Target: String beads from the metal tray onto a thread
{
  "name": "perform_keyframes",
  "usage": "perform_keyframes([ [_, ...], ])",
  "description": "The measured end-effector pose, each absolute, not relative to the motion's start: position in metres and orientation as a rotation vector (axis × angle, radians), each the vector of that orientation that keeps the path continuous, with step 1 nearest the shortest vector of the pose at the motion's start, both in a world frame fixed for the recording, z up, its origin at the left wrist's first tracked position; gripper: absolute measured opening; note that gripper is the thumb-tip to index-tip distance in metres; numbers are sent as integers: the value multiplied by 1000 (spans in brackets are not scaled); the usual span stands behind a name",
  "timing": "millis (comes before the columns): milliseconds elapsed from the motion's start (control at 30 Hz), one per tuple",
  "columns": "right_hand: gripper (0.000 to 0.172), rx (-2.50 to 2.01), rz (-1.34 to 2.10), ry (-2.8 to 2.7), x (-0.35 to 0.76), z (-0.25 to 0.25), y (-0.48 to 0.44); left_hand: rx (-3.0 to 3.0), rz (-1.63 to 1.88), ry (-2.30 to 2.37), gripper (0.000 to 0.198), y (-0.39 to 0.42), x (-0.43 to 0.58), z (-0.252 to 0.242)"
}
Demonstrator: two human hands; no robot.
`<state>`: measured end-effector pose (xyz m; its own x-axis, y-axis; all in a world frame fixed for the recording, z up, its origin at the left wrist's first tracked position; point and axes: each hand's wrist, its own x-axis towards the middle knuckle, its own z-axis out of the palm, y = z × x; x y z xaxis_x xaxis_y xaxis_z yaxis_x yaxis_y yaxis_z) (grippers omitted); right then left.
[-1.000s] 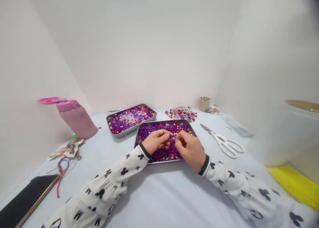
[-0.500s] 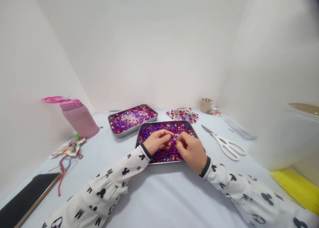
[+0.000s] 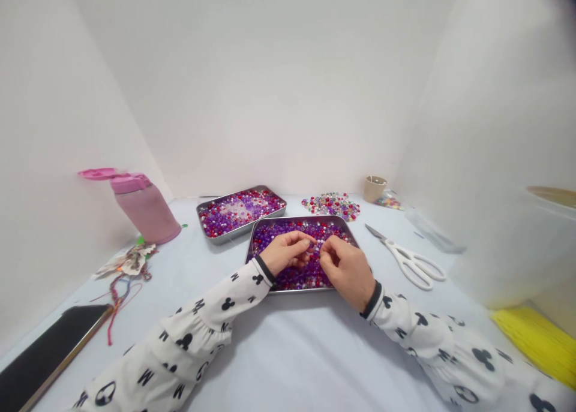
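Over the near metal tray (image 3: 306, 290), filled with purple, red and clear beads, both hands are close together. My left hand (image 3: 290, 255) is closed, thumb pressed toward the index finger; what it pinches is too small to make out. Just to its right, my right hand (image 3: 345, 267) has its fingers curled in a pinch, and whatever lies between the fingertips cannot be seen clearly. A second metal tray (image 3: 225, 237) of similar beads stands behind on the left, beside the near one. Loose mixed beads (image 3: 332, 206) form a pile behind the near tray.
White-handled scissors (image 3: 411, 262) lie right of the near tray. A small beige cup (image 3: 374, 189) stands at the back. On the left are a pink bottle (image 3: 146, 211), tangled threads (image 3: 117, 298) and a dark phone (image 3: 51, 352). A yellow bundle (image 3: 535, 340) lies at right.
The view has shifted slightly. Both hands keep nearly the same pinched pose over the near tray.
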<state>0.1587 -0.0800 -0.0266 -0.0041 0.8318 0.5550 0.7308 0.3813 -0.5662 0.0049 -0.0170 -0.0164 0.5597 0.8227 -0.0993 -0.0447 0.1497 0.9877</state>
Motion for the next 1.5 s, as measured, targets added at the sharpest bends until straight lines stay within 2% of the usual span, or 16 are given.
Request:
perform_keyframes([
  [1500,11,-1339,187,-1722,159,-25,-81,1366,733,757,34,-17,6,-18],
])
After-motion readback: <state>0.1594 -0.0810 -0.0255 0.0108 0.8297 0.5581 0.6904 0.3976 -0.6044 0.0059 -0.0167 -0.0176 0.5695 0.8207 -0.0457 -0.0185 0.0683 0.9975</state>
